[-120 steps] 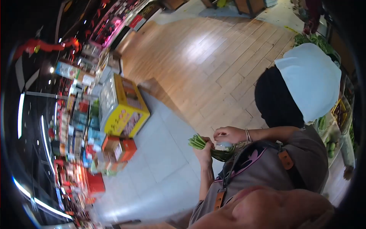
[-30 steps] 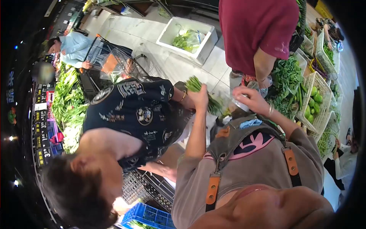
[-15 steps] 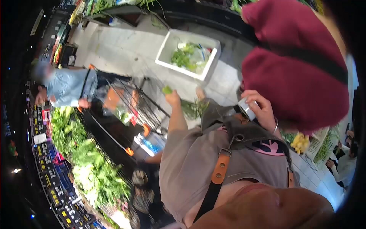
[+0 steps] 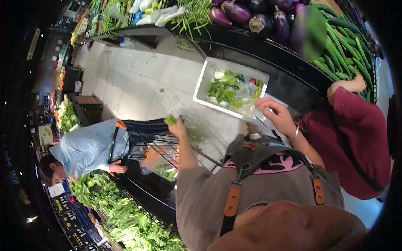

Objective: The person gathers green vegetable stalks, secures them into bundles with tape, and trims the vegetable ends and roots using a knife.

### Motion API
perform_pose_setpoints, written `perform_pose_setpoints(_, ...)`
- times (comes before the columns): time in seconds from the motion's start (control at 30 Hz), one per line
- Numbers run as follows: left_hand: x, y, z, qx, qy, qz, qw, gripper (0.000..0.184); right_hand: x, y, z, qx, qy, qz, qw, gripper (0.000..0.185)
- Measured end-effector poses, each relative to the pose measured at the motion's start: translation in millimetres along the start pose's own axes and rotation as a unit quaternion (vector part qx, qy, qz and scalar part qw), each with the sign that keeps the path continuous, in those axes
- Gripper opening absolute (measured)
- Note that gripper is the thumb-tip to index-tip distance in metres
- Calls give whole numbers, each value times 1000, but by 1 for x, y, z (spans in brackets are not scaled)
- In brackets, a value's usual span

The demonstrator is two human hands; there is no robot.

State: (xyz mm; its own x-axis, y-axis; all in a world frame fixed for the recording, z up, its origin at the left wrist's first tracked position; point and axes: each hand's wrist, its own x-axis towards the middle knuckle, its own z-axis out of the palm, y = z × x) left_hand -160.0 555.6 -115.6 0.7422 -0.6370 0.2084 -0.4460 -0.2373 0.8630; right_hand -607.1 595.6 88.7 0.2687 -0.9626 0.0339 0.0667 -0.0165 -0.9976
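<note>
My left hand (image 4: 178,129) is closed round a bunch of long green vegetables (image 4: 170,120). The cut ends stick out on the left of the fist, and the blurred leafy part trails to the right, over the cart's edge. Near the foam box's lower right corner, my right hand (image 4: 278,118) has curled fingers around something pale and partly see-through, too blurred to name. Leafy greens and clear plastic bags lie in the white foam box (image 4: 201,79), which stands on the floor beyond my hands.
A person in light blue (image 4: 90,146) stands left behind a shopping cart (image 4: 161,148). Someone in maroon (image 4: 360,142) is close on the right, reaching to the cucumbers (image 4: 341,46). Eggplants (image 4: 238,14) fill the far shelf. Leafy greens (image 4: 125,213) lie on the lower left shelf.
The view has swung round from a shop aisle to vegetable shelves. The foam box now appears farther right. The white object seen in my right hand is no longer clear. My left hand still holds the bunch.
</note>
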Motion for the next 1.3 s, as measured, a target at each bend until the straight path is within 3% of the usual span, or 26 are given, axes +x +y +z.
perform_pose_setpoints(0.07,14,32,-7,-25,-20,-95,995,18,34,9,4,20,-30,0,999,12)
perform_pose_setpoints(0.17,24,71,-12,-72,-21,-91,993,11,85,19,22,-23,-97,-28,995,13)
perform_pose_setpoints(0.27,61,47,-1,-149,-5,-103,983,10,148,3,45,-91,-130,-74,984,15)
perform_pose_setpoints(0.33,102,28,6,-147,-3,-115,982,8,205,-7,59,-223,-137,-163,951,16)
perform_pose_setpoints(0.47,223,-16,41,-152,-26,-125,980,8,344,-3,84,-387,39,-211,897,22)
perform_pose_setpoints(0.57,310,-8,69,-156,-58,-116,979,8,456,19,84,-523,156,-191,816,25)
perform_pose_setpoints(0.7,406,-11,81,-155,-105,-97,978,6,568,42,75,-629,208,-107,742,30)
perform_pose_setpoints(0.77,442,-15,85,-153,-98,-86,980,7,597,38,87,-774,224,4,592,50)
perform_pose_setpoints(0.8,454,-18,86,-147,-83,-76,983,8,610,38,92,-778,224,7,587,50)
perform_pose_setpoints(0.9,478,-16,77,-141,-84,-112,980,10,648,41,113,-813,95,5,575,86)
perform_pose_setpoints(1.07,509,-44,89,-128,-87,-84,984,13,692,64,131,-806,79,38,586,94)
perform_pose_setpoints(1.17,536,-47,110,-126,-126,-137,974,10,713,84,130,-757,90,73,643,98)
perform_pose_setpoints(1.2,550,-50,125,-106,-158,-176,966,7,721,82,131,-743,77,85,659,87)
perform_pose_setpoints(1.27,574,-57,170,-49,-210,-149,965,5,738,96,126,-726,62,73,681,61)
perform_pose_setpoints(1.3,587,-58,189,13,-251,-124,960,4,742,103,124,-718,78,97,685,61)
